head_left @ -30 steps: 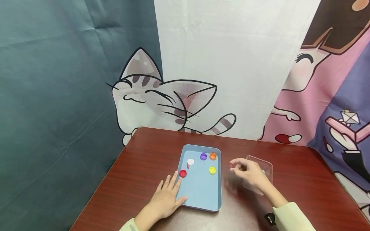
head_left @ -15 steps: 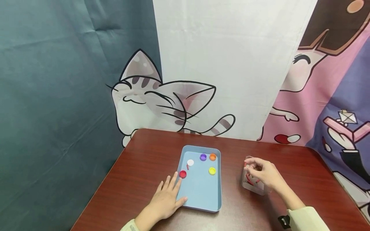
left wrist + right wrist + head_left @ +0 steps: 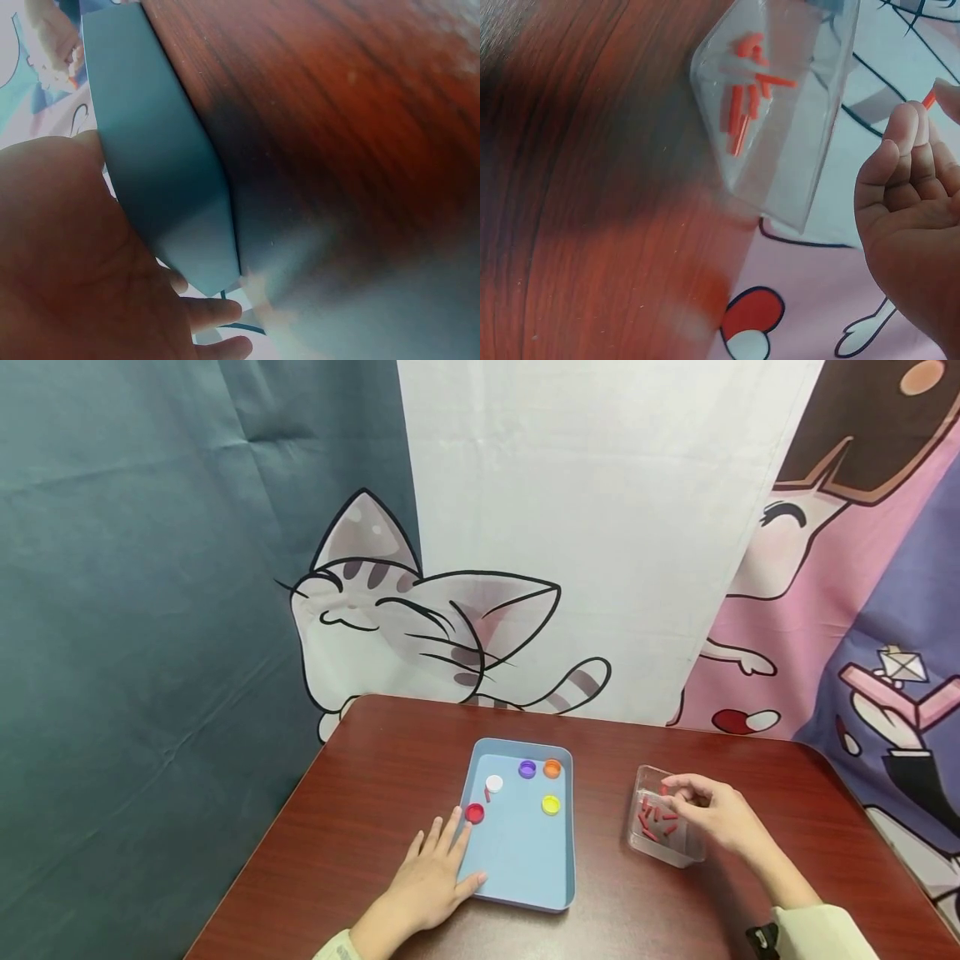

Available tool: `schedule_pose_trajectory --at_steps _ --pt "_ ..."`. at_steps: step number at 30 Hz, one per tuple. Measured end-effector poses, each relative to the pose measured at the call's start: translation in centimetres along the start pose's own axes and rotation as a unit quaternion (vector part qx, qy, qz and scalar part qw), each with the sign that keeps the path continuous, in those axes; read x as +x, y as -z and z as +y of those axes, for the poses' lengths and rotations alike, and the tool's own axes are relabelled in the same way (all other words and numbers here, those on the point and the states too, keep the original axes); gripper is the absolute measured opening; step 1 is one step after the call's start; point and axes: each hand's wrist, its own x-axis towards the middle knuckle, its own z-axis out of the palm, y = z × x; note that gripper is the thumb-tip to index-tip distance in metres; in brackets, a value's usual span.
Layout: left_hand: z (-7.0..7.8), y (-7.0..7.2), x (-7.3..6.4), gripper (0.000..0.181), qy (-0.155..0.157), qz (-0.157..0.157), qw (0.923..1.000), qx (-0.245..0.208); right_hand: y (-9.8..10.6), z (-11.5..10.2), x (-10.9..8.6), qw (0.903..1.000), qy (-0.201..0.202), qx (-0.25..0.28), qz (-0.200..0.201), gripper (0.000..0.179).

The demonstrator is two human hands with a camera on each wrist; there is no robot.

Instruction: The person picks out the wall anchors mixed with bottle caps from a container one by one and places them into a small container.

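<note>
A light-blue tray (image 3: 517, 868) lies on the table, and my left hand (image 3: 427, 877) rests with spread fingers on its near left corner. The tray wall (image 3: 150, 112) runs beside that hand in the left wrist view. My right hand (image 3: 716, 814) is over the right side of a clear plastic box (image 3: 667, 853). Between its thumb and fingertip it pinches a short red stick (image 3: 929, 98). Several more red sticks (image 3: 649, 822) lie scattered on the box floor. A single red stick (image 3: 487, 795) lies in the tray, just below a white round cap (image 3: 494, 784).
Inside the tray are also a red cap (image 3: 474, 812), a purple cap (image 3: 527, 768), an orange cap (image 3: 552, 768) and a yellow cap (image 3: 551, 804). A brown wooden table (image 3: 390, 752) carries everything. Behind it hangs a printed cloth (image 3: 637, 527) with a cartoon cat.
My right hand has moved right from beside the tray to the box's right side, still pinching a red stick, uncovering the sticks inside. My left hand stays in place.
</note>
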Motion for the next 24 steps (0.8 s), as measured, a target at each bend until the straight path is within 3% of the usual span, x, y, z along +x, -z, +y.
schedule_pose_trajectory --at_steps 12,24 --pt "0.0 -0.1 0.1 0.078 -0.002 0.004 1.0000 0.005 0.3 1.7 0.5 0.9992 -0.019 0.030 -0.016 0.032" --pt "0.0 0.1 0.1 0.078 0.000 -0.001 1.0000 0.004 0.6 2.0 1.1 0.9985 -0.051 0.010 -0.013 0.041"
